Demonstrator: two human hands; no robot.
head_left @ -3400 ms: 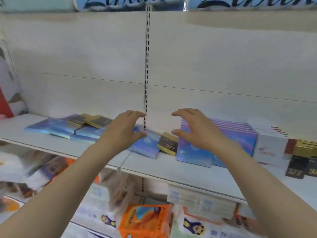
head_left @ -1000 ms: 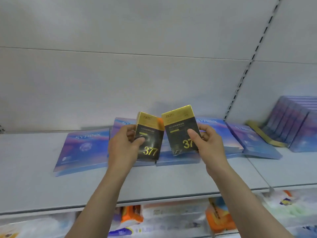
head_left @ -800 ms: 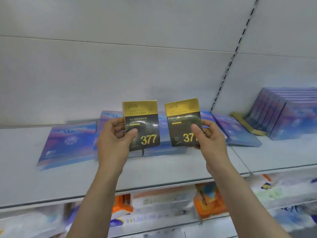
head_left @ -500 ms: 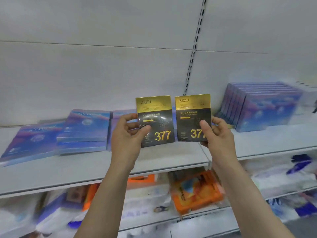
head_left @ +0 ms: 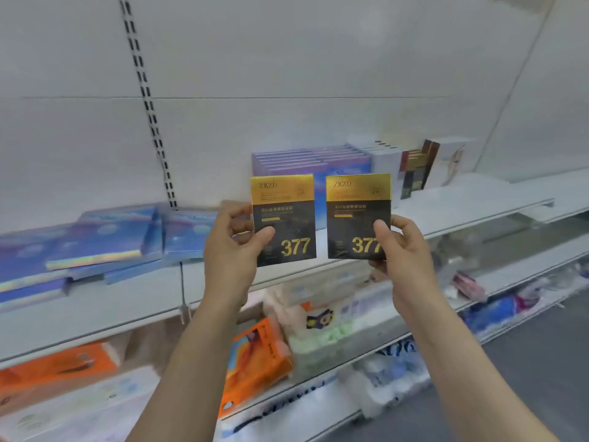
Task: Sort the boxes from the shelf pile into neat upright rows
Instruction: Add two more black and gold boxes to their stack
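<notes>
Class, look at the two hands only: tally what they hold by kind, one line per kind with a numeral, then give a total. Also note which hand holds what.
Black and gold boxes marked 377: 2, one in the left hand, one in the right hand
Blue boxes: 0
Total held: 2

A white shelf [head_left: 452,215] crosses the frame's middle. At left, blue boxes [head_left: 105,237] lie flat on it in a loose pile. At upper right, purple boxes [head_left: 312,159], white boxes [head_left: 384,161] and dark boxes [head_left: 416,169] stand upright in rows.
</notes>
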